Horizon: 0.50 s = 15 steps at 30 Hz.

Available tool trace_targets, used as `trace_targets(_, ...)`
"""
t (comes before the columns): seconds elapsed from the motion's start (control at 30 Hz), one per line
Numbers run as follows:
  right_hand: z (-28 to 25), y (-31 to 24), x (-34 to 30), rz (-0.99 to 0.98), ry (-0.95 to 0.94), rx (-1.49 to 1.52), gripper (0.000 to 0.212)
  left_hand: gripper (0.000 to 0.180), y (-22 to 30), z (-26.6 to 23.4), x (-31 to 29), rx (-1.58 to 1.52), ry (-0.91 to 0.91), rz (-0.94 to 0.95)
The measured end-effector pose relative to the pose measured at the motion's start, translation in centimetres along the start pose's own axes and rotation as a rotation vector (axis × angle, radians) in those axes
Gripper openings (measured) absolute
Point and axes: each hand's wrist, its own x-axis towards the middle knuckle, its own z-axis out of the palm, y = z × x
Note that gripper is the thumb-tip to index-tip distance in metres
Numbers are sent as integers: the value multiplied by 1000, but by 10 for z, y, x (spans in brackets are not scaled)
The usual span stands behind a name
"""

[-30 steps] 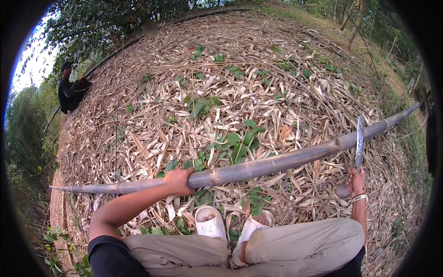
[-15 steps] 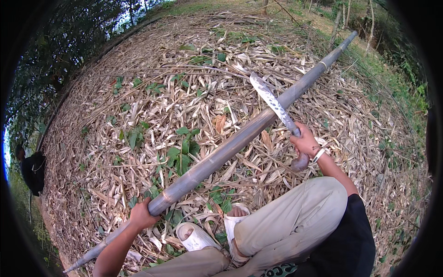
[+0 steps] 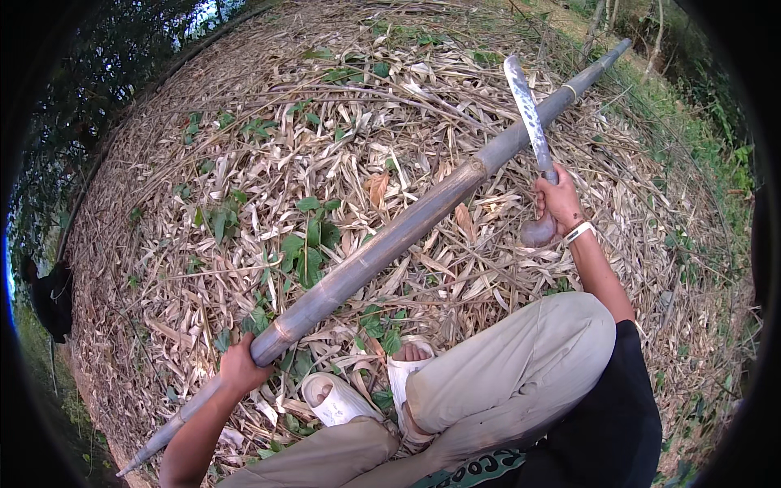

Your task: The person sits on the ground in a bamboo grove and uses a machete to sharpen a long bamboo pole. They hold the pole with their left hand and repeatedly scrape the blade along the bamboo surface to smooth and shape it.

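A thick grey-brown bamboo pole (image 3: 407, 230) runs diagonally from the lower left to the upper right over dry leaves. My left hand (image 3: 242, 368) is closed around its near end. In my right hand (image 3: 560, 201), fingers wrapped round the grip, is a machete (image 3: 529, 110) with a long, mottled blade and a bulbous, curved handle end. The blade points up and slightly left, crossing over the pole's farther half; whether it touches the pole I cannot tell. A thinner pole (image 3: 167, 429) slants out to the lower left, past my left wrist.
Dry bamboo leaves (image 3: 455, 285) and thin sticks cover the slope, with green seedlings (image 3: 311, 244) among them. My feet in white sandals (image 3: 346, 400) are close below the pole. A person in dark clothing (image 3: 53, 299) is at the far left. Thin trunks (image 3: 655, 37) stand at the upper right.
My right hand and the machete have moved up and to the right, so the blade now crosses farther along the pole and stands more upright. My left hand keeps its grip.
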Motion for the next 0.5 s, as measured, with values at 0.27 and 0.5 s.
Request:
trace_targets(0.27, 35, -4, -28, 104, -289, -224, 38, 61, -3, -1, -3, 26, -20, -49)
trace_targets(0.5, 19, -23, 9, -71, 124, 19, 30, 60, 5, -2, 1, 31, -34, -43)
